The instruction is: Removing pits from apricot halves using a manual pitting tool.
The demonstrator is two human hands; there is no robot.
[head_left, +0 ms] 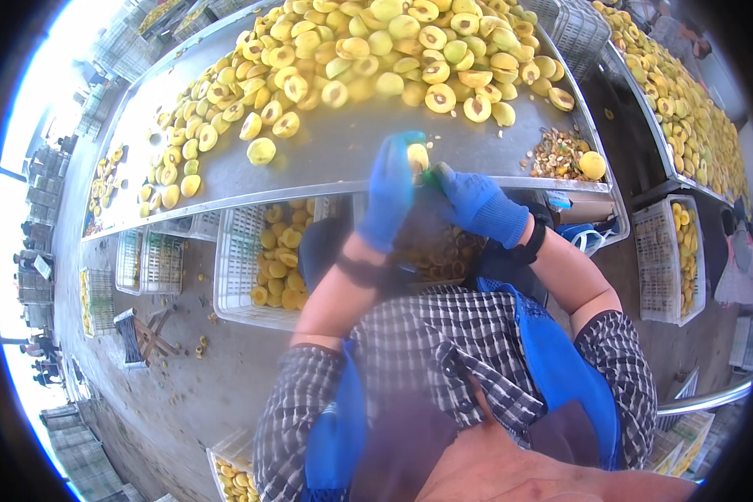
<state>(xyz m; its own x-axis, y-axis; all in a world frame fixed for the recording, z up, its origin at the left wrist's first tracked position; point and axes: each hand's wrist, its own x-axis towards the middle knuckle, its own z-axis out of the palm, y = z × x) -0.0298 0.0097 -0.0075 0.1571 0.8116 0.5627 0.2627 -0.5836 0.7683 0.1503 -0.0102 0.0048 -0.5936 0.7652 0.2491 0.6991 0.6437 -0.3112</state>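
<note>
Over the near edge of the metal table, my left hand (386,188) in a blue knit glove is closed around a yellow peach half (418,157). My right hand (477,201), gloved the same way, grips a small green-handled tool (431,178) right against the fruit. The tool's working end is hidden, so its exact kind does not show. Beyond my hands a big heap of yellow peach halves (351,46) covers the far side of the table, many with brown pit hollows facing up. Some loose halves (261,151) lie nearer to my left.
Pits and scraps (556,155) form a small pile by the table's right corner, beside one whole-looking peach (592,165). Below the metal table (309,159) stands a white crate (243,251) of peaches. Another crate (657,259) and a second heaped table (686,117) are at the right.
</note>
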